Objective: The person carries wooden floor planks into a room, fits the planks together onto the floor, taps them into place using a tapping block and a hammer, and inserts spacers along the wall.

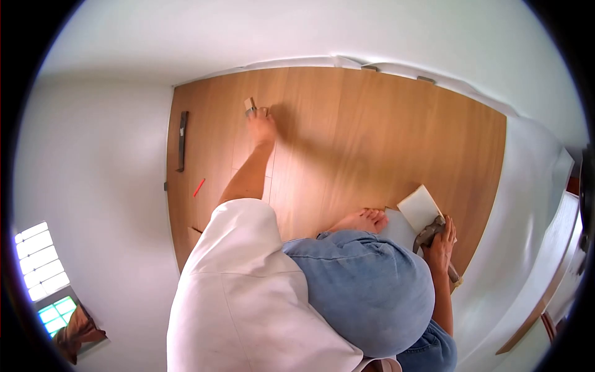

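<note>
My left hand [262, 128] is stretched far forward on the wood-grain plank floor [372, 130]. Its fingers are closed around a small wooden block [250, 103], with a dark edge showing beside them. Low on the right, my right hand [441, 245] grips a hammer [427, 234] with a dark head; part of its handle is hidden behind the hand. Against the hammer head lies a pale, flat board piece [420, 206]. A grey sheet [398, 228] shows beneath, close to my bare foot [362, 221].
A dark metal bar [181, 141] lies near the left wall, with a red pencil [199, 187] below it. Small spacers [426, 79] sit along the far wall edge. White sheeting [527, 180] borders the floor on the right. A plank offcut [194, 235] lies at left.
</note>
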`<state>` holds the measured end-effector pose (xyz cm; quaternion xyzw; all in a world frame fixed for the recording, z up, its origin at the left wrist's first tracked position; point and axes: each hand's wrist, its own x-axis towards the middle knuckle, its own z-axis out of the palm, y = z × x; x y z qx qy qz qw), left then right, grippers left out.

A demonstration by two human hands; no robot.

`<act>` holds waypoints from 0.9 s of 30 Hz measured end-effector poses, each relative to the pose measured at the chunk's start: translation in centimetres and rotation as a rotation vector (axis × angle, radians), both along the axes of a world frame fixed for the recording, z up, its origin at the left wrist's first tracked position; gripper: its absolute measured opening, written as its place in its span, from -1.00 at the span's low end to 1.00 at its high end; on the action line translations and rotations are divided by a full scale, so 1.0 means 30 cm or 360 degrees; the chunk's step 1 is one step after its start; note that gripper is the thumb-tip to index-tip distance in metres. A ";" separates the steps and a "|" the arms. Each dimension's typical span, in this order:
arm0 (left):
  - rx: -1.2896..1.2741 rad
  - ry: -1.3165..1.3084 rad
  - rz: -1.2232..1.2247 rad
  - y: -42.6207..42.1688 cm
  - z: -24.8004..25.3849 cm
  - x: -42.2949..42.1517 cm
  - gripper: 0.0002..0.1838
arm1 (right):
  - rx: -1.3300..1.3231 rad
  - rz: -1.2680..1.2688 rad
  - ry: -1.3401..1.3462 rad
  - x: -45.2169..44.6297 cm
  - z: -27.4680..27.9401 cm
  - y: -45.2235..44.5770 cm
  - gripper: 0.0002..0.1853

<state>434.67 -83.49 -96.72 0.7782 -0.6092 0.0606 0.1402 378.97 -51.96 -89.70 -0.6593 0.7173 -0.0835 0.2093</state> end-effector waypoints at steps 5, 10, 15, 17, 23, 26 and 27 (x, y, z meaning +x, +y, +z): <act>-0.0025 0.0037 -0.0093 -0.029 -0.037 0.083 -0.61 | -0.0030 0.0001 0.0087 -0.008 -0.031 0.002 -0.56; 0.0027 -0.0030 -0.0380 -0.095 0.026 -0.072 -0.63 | 0.0153 -0.0024 0.0022 -0.001 0.004 -0.019 -0.52; -0.0090 0.0546 -0.0411 -0.346 -0.025 -0.314 -0.70 | 0.0170 -0.0047 0.0013 0.001 0.004 -0.025 -0.51; -0.0172 0.0670 -0.0446 -0.432 -0.034 -0.389 -0.67 | 0.0135 -0.0039 0.0013 0.002 0.005 -0.026 -0.52; -0.0116 0.0989 0.0124 -0.464 0.034 -0.535 -0.58 | 0.0177 -0.0066 0.0008 0.008 0.022 -0.044 -0.58; -0.0034 0.0929 0.0117 -0.462 0.049 -0.555 -0.57 | 0.0077 -0.0050 0.0020 0.005 0.008 -0.036 -0.58; -0.0019 0.0929 0.0108 -0.452 0.077 -0.581 -0.57 | 0.0080 -0.0047 0.0015 0.005 0.008 -0.037 -0.58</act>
